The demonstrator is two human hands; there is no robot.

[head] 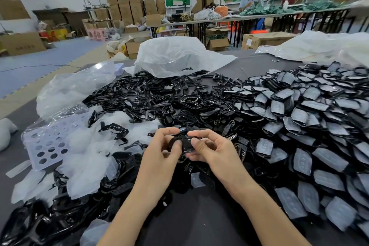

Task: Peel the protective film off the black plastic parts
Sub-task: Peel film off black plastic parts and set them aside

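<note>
Both hands hold one black plastic part (184, 143) above the table's near middle. My left hand (163, 151) grips its left side, thumb curled over the top face. My right hand (207, 149) pinches its right side between thumb and fingers. Whether film still covers the held part is hidden by the fingers. A big heap of black parts with pale film (311, 122) fills the right of the table. Bare glossy black parts (159, 98) are piled in the middle and left. Peeled film pieces (87, 158) lie to the left.
A white plastic bag (175, 56) stands at the back of the dark table (199, 215), with more clear bags (75, 86) at left. A lilac perforated tray (50, 144) lies left. Across the hall are long tables, stacked cartons and a seated person (249, 0).
</note>
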